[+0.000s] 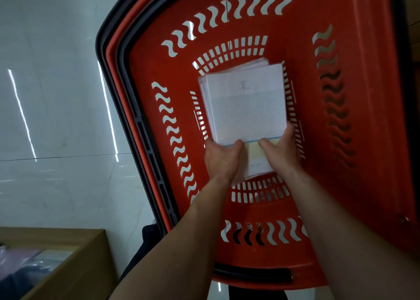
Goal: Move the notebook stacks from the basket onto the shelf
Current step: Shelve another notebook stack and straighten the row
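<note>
Gripping white paper notebook stack point(246, 108) by near edge, my left hand point(221, 157) and right hand point(280, 148) both clamped on it, low inside red perforated plastic basket point(354, 154). Risk: loose covers fan, stack slips on lift; shelf unseen.

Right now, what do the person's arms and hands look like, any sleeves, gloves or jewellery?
The left hand and right hand are bare, with no gloves or rings to be seen. The left arm and right arm show no sleeve, watch or bracelet up to the frame's edge.
</note>
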The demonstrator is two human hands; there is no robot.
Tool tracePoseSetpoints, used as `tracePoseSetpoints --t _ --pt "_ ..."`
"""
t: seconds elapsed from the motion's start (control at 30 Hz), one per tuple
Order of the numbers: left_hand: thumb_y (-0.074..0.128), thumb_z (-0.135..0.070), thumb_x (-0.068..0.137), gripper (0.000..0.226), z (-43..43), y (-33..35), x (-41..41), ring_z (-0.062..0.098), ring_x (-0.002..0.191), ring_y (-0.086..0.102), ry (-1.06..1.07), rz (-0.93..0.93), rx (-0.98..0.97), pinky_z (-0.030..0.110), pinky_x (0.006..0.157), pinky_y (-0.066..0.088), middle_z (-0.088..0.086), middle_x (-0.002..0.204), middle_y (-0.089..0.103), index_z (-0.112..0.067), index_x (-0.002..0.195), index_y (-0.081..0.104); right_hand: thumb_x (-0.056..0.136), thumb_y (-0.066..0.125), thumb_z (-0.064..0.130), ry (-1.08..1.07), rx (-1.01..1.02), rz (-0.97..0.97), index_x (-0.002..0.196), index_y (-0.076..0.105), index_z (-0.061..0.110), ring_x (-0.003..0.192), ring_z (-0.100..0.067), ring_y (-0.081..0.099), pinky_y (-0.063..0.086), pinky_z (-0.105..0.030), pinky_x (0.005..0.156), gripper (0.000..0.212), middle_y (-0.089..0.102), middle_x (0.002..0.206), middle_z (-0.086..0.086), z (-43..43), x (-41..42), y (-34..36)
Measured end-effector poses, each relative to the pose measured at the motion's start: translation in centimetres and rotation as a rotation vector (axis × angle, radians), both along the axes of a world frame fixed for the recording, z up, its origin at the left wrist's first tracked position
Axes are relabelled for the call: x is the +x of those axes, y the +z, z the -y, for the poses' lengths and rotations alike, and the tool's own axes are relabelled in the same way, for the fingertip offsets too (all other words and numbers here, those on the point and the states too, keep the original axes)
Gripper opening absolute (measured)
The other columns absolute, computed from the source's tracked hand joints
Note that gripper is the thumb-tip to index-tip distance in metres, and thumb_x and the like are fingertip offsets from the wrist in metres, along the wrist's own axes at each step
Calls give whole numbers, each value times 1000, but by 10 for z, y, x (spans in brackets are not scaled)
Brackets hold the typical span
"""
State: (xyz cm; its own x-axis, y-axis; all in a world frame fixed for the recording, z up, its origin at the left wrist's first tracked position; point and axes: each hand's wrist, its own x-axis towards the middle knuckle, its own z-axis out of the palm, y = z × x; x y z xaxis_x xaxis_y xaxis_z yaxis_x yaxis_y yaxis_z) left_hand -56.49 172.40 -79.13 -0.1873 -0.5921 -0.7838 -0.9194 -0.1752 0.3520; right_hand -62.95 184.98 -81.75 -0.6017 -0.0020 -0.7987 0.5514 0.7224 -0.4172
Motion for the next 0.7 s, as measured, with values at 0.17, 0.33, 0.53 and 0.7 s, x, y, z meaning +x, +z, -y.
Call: tracePoseSetpoints --t 0.17,0.33,0.53,0.7 --pt "77 -55 79 75 -8 17 -3 18 112 56 92 -99 10 41 93 54 -1 128 49 -16 134 43 76 59 47 -45 -15 -20 147 29 25 114 -26 59 48 -44 100 80 58 131 -1 -4 -3 6" --pt "70 -62 82 100 -15 26 -6 26 141 40 106 -172 -69 46 113 40 6 156 35 -27 156 14 74 63 64 -67 -40 -55 148 32 23 128 -26 54 41 -43 110 89 56 140 -1 -6 -4 6" --pt "65 -64 81 100 -7 21 -6 26 140 43 -143 -176 -99 54 113 40 3 154 43 -39 158 7 49 75 82 -76 -60 -41 147 29 23 129 -23 54 44 -43 109 123 54 142 -1 0 0 6" --pt "68 -54 88 87 3 19 -6 27 134 47 -254 -176 -120 54 108 45 4 146 48 -39 156 15 59 83 71 -112 -64 -65 148 30 23 130 -22 52 42 -37 108 114 53 143 -2 4 5 4"
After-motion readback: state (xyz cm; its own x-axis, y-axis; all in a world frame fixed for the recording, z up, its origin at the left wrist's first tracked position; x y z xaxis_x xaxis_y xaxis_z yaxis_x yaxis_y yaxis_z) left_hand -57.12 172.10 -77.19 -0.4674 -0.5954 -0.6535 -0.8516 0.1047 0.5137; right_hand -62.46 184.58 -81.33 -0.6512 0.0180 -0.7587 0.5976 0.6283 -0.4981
